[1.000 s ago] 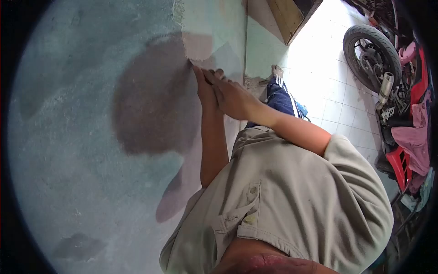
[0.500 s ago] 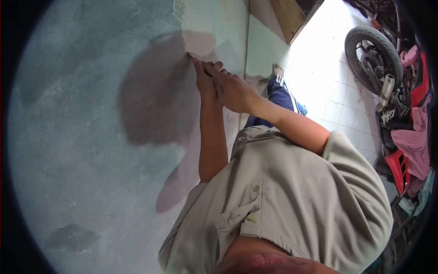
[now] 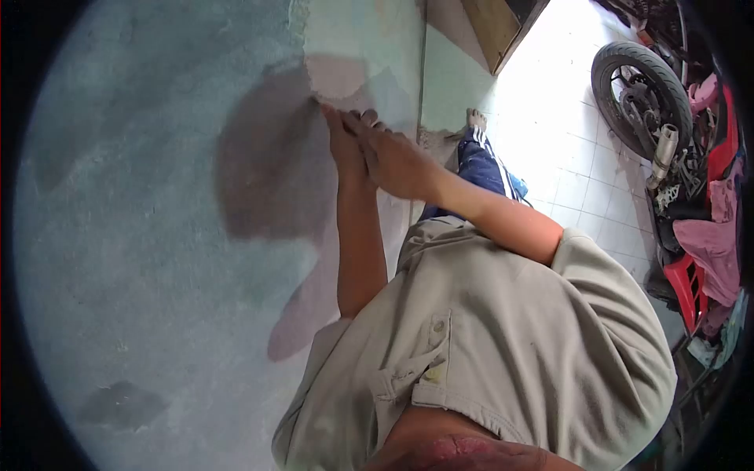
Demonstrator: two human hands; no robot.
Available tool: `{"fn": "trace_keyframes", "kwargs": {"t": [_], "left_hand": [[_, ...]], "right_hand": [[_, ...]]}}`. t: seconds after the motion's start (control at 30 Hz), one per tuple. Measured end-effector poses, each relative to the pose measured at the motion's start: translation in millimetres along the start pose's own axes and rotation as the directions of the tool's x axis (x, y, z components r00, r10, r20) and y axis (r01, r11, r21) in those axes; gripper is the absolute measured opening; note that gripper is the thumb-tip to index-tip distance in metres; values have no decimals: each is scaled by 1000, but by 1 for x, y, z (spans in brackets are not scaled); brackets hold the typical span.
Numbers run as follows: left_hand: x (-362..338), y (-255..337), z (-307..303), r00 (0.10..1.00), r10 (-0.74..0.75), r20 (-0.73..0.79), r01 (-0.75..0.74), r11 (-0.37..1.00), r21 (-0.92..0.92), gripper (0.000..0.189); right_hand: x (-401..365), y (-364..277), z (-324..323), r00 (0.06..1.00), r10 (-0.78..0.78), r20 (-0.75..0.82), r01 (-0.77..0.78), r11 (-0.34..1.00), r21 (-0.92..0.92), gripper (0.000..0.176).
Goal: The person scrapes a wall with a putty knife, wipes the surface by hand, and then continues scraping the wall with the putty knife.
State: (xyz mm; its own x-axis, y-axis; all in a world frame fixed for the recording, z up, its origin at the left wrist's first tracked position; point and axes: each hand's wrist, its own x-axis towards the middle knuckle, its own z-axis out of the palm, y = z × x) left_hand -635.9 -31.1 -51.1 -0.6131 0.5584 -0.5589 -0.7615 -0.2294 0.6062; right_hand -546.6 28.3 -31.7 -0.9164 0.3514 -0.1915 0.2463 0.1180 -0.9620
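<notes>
My left hand [image 3: 349, 149] is up against the blue-green wall [image 3: 133, 196], its fingers closed. A small dark pointed tip [image 3: 317, 100] sticks out beyond those fingers and touches the wall at the ragged edge of a pale patch [image 3: 338, 74]. What this tip belongs to is hidden in the hand. My right hand [image 3: 400, 165] lies over the left one, its fingers bent and pressed against it near the fingertips. Whether it grips the same thing cannot be seen. Shadows of my head and arm fall on the wall around the hands.
A motorcycle wheel [image 3: 640, 98] and pink cloths [image 3: 711, 239] are at the right, by a red plastic part [image 3: 687, 290]. A wooden furniture corner [image 3: 499, 35] juts in at the top. My bare foot [image 3: 476, 118] stands by the white tiled floor [image 3: 577, 149].
Both hands have shifted slightly left and downward in view, together with the dark tip, along the edge of the pale patch. The view itself has moved a little.
</notes>
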Motion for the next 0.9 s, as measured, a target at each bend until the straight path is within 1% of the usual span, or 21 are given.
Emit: {"fn": "trace_keyframes", "kwargs": {"t": [0.03, 0.07, 0.1, 0.17, 0.2, 0.23, 0.27, 0.3, 0.33, 0.4, 0.43, 0.5, 0.57, 0.63, 0.7, 0.73, 0.77, 0.8, 0.83, 0.87, 0.9], "left_hand": [[7, 5, 10, 1000, 3, 13, -3, 1000, 4, 49], [11, 9, 14, 998, 52, -30, -50, 996, 80, 49], [3, 12, 16, 991, 97, -89, -81, 983, 164, 49], [-10, 6, 29, 984, 100, -147, -77, 985, 154, 50], [-10, 6, 36, 977, 97, -190, -69, 986, 149, 50], [-1, 9, 27, 979, 100, -176, -73, 985, 158, 50], [12, 10, 4, 996, 59, -61, -52, 992, 115, 50], [8, 12, 8, 999, 18, 44, -21, 997, 71, 51], [0, 8, 10, 999, 5, 33, -7, 997, 73, 51], [-8, 4, 28, 988, 77, -132, -66, 994, 84, 52], [-1, 5, 21, 989, 78, -125, -67, 994, 90, 52], [10, 6, 6, 999, 47, -13, -45, 994, 104, 53], [11, 0, 4, 998, 47, -28, -44, 993, 109, 53], [12, -1, 3, 998, 45, -41, -40, 992, 120, 53], [24, 1, -15, 994, 14, 106, -14, 1000, -3, 53], [32, -7, -25, 993, 15, 116, -14, 1000, -11, 53], [48, -18, -34, 1000, -5, -3, 5, 989, 147, 53], [58, -27, -42, 992, -4, -129, 43, 953, 300, 55], [62, -33, -42, 995, 5, -102, 26, 956, 294, 55], [63, -42, -44, 991, 96, -96, -53, 925, 377, 54], [55, -53, -45, 979, 186, -84, -128, 880, 458, 54]], "right_hand": [[5, 3, 4, 989, -119, -83, 115, 992, -54, 48], [5, 7, 10, 961, -234, -145, 219, 969, -113, 49], [-1, 4, 11, 966, -220, -134, 209, 973, -97, 49], [4, -3, -4, 998, -59, -26, 60, 996, 59, 50], [4, -4, -5, 997, -69, -37, 71, 996, 59, 50], [1, -3, -2, 997, -74, -27, 75, 996, 39, 51], [0, -2, -2, 997, -71, -16, 72, 997, 19, 52], [1, 1, -1, 998, -65, -22, 65, 998, 20, 52], [0, 3, 3, 999, -43, -23, 44, 999, 23, 52], [0, 4, 1, 999, -35, -27, 35, 999, 12, 53], [-1, 0, -1, 1000, -28, -7, 28, 1000, -12, 53], [0, 0, -2, 1000, -25, 11, 26, 999, -43, 53], [3, 9, 0, 999, -36, -22, 36, 999, -31, 52], [1, 7, -1, 998, -60, -10, 60, 996, -64, 52], [7, 11, 1, 996, -93, -4, 92, 990, -107, 52], [12, 27, 13, 994, -86, -73, 81, 995, -66, 51], [16, 38, 14, 986, -85, -143, 81, 996, -35, 50], [14, 42, 9, 985, -94, -145, 87, 995, -52, 50], [15, 45, -2, 994, -80, -80, 72, 993, -99, 47], [17, 47, -16, 998, -60, -24, 56, 988, -147, 45], [12, 45, -31, 996, -73, -43, 65, 984, -166, 45]]}}
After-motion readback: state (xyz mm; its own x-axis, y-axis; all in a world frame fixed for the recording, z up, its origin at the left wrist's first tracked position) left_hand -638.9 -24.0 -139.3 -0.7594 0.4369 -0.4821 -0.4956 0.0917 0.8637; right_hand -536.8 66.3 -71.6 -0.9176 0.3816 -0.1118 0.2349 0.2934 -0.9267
